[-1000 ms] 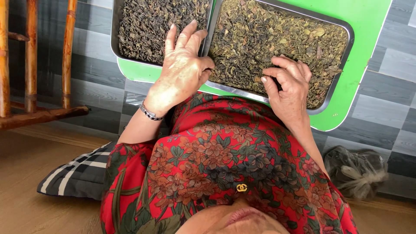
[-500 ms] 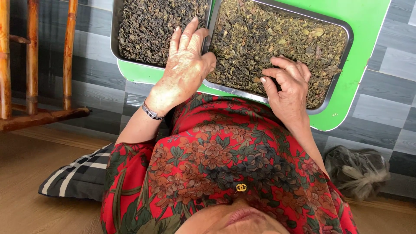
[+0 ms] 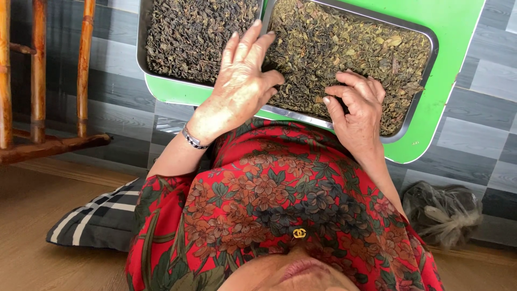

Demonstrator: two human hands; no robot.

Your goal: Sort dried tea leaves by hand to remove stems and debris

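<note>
tray rims [image 3: 262,27] between leaf beds, chair legs [image 3: 83,64] left

Lit by soft, even daylight; colours bright. Faint glare along the metal tray rims [image 3: 344,125]. Only weak shadows under the hands. Sharp throughout, mild edge distortion.

Trays: left metal tray [image 3: 142,48] and right metal tray [image 3: 414,108] sit side by side, rims touching, on a low table [image 3: 452,81]; dried tea leaves [image 3: 344,48] lie in both
Left hand [image 3: 242,86]: across the shared rims
Right hand [image 3: 358,102]: in the right tray
Cushion [image 3: 97,218]: floor, lower left
Wooden chair [image 3: 43,108]: far left
Bag [image 3: 441,207]: floor, lower right
</note>
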